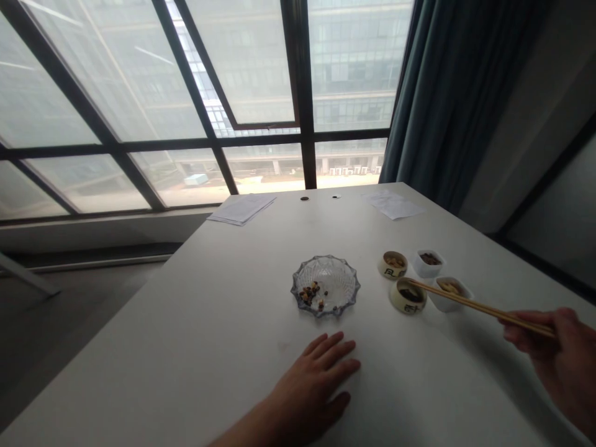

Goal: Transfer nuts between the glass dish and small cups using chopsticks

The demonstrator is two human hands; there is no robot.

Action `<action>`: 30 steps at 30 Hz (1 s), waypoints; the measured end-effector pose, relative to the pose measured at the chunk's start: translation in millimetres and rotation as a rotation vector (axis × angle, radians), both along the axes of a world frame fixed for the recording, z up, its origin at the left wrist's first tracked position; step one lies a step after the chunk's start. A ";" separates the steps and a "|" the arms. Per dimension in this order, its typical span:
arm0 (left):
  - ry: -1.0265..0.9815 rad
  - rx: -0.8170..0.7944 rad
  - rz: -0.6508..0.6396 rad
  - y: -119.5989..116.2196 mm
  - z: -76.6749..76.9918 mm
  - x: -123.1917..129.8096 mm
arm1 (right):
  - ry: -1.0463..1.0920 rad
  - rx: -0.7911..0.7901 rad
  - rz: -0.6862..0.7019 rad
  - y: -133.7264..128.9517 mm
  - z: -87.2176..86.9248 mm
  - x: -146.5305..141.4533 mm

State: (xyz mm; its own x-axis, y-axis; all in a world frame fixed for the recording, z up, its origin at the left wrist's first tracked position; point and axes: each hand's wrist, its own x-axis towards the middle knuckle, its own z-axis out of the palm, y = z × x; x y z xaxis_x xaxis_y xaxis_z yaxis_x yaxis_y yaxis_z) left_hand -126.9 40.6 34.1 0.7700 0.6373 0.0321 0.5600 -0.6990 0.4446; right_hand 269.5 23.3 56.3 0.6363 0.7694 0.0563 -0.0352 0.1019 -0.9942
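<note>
My right hand (554,347) grips wooden chopsticks (484,307), whose tips are at a round cream cup (408,304) with dark contents. Behind it stands another round cup (392,271) holding brown pieces. To their right are two white square containers, one (428,268) with dark brown bits, the other (449,303) with pale pieces, partly behind the chopsticks. A scalloped glass bowl (339,282) at the middle holds small dark and tan pieces, mostly on its left side. My left hand (316,385) lies on the table just in front of the bowl, fingers spread, holding nothing.
The white table (195,335) carries stacked papers (242,209) at the far left and loose sheets (393,203) at the far right. Two small round holes are near its far edge. Windows and a dark curtain (433,105) stand beyond.
</note>
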 end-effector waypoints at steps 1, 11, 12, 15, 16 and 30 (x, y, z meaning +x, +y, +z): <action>0.010 0.004 -0.002 0.4 0.0 0.0 | 0.021 -0.023 -0.054 -3.1 -4.7 2.8; 0.030 0.007 -0.004 3.1 -2.3 -1.8 | 0.207 -0.036 -0.038 -2.9 -0.8 -6.7; 0.039 0.003 -0.006 3.2 -2.1 -1.8 | 0.219 -0.038 -0.041 -2.9 -2.9 -4.7; 0.059 0.000 -0.009 3.3 -0.9 -1.7 | 0.272 -0.038 -0.048 -3.3 -7.6 0.3; 0.063 0.001 -0.010 3.2 -0.4 -1.6 | 0.304 -0.040 -0.054 -3.3 -8.2 1.0; 0.088 0.008 -0.015 2.3 4.2 0.4 | 0.403 -0.083 0.015 -4.0 -13.9 -14.2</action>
